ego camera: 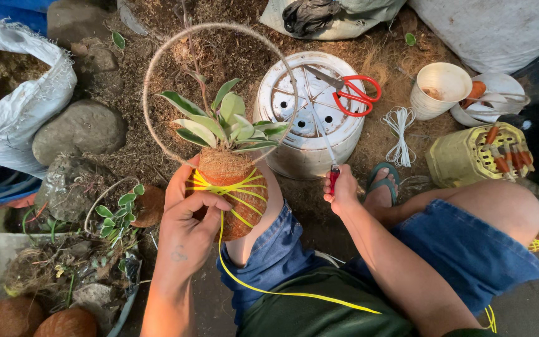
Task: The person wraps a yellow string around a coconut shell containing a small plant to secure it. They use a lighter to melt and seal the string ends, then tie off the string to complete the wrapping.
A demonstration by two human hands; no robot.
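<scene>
Left hand (185,215) grip closes around the coir-wrapped plant ball (235,190) bound with yellow cord (282,292); right hand (342,190) grip is closed on a red-handled tool (332,170) beside the upturned white pot (310,115).

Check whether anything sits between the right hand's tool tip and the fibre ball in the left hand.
Nothing visible blocks it. The right hand holds a red-handled tool over the upturned white pot, beside the yellow-strung fibre ball gripped by the left hand; only open air lies between.

Two hands (185,218) (342,190) are working among one coir plant ball (232,193), one pair of scissors (350,90), two white buckets (310,112) (439,90) and two sacks (17,112) (338,15).
</scene>
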